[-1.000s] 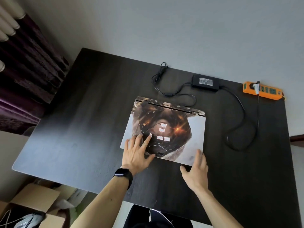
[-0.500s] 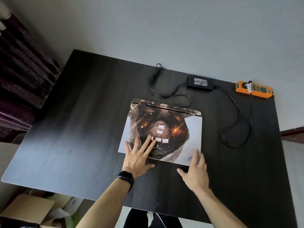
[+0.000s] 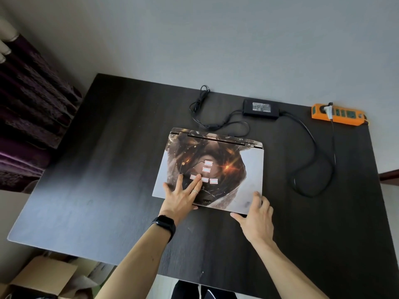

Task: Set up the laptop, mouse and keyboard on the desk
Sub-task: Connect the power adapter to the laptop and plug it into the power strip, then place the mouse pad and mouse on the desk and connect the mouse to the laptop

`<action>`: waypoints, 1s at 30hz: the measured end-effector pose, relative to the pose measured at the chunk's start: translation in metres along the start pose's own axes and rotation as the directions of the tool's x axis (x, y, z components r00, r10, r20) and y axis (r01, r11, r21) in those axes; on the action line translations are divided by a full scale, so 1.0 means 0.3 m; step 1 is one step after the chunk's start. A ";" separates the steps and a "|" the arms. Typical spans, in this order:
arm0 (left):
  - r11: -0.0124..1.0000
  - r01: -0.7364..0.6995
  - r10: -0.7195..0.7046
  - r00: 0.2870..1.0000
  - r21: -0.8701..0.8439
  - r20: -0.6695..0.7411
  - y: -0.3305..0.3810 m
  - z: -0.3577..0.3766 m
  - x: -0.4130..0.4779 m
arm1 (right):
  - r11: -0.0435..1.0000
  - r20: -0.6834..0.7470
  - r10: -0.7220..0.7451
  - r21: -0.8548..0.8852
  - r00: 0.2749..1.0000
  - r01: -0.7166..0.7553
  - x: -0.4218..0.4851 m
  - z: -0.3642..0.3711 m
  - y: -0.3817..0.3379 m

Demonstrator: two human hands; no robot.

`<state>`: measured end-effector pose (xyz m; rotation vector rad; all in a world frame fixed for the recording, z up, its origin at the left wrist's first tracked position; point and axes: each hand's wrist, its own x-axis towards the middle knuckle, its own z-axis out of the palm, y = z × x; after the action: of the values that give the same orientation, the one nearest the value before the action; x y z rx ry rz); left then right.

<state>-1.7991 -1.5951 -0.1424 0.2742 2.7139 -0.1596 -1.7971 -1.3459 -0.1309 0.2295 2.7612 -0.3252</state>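
Laptop [image 3: 216,169] closed, centre of tabletop [image 3: 108,169] — left grip [image 3: 183,195] flat, fingers apart on lid; right grip [image 3: 255,216] pinches front corner. Positioning step; next likely lid-lift — mouse, keyboard unseen.

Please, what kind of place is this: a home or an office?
Probably a room at home: a dark desk with a laptop against a plain wall, purple curtains at the left, cardboard boxes on the floor.
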 end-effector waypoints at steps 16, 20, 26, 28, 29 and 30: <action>0.608 0.469 -0.617 0.787 -0.640 -0.010 -0.031 -0.033 -0.752 | 0.649 0.047 -0.761 0.075 0.648 0.757 -0.449 0.005 -0.377; 0.387 0.630 -0.813 0.578 -0.673 0.074 -0.102 0.113 -1.085 | 0.473 0.142 -0.878 0.118 0.457 0.873 -0.632 0.076 -0.610; 0.105 0.714 -0.914 0.343 -0.692 0.216 -0.197 0.371 -1.591 | 0.260 0.318 -0.926 0.151 0.202 0.954 -0.991 0.262 -0.898; 0.047 0.720 -0.915 0.310 -0.692 0.260 -0.227 0.452 -1.732 | 0.224 0.375 -0.916 0.178 0.145 0.958 -1.119 0.325 -0.962; 0.012 0.720 -0.919 0.282 -0.694 0.277 -0.247 0.505 -1.818 | 0.206 0.399 -0.910 0.195 0.115 0.959 -1.203 0.370 -1.000; -0.020 0.721 -0.924 0.251 -0.692 0.288 -0.264 0.549 -1.888 | 0.192 0.425 -0.901 0.210 0.087 0.959 -1.272 0.407 -1.030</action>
<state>-1.2440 -1.7923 -0.0566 -1.8209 2.4122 0.7192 -1.4657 -1.7183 -0.0449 -1.5862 1.9535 -0.4128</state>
